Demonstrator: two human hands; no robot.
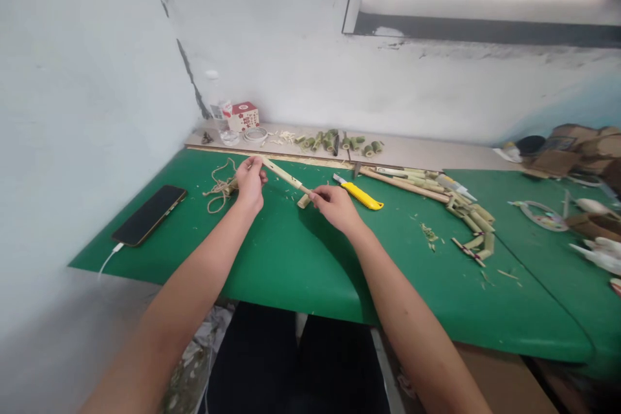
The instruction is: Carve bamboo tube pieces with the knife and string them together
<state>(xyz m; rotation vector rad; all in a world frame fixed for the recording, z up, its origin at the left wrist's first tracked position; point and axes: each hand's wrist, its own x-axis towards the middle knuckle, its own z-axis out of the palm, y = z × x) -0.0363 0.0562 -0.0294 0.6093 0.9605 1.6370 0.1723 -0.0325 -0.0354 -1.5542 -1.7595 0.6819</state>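
A slim, pale bamboo stick [281,174] with dark marks slants between my two hands above the green table. My left hand [251,182] pinches its upper left end. At its lower right end, the fingers of my right hand [336,207] are closed on it. Just behind my right fingertips, a short bamboo piece [304,201] lies on the table. To the right of that hand rests a yellow utility knife [363,195] with its blade out. Beside my left hand, a loose coil of twine [218,189] lies partly hidden.
A phone [149,215] on a white cable lies at the left. Along the back ledge are a clear bottle [228,123], a red-and-white box [244,116], a tape roll [255,134] and cut bamboo pieces [317,141]. A hammer [402,184] and joined bamboo pieces [473,217] lie right.
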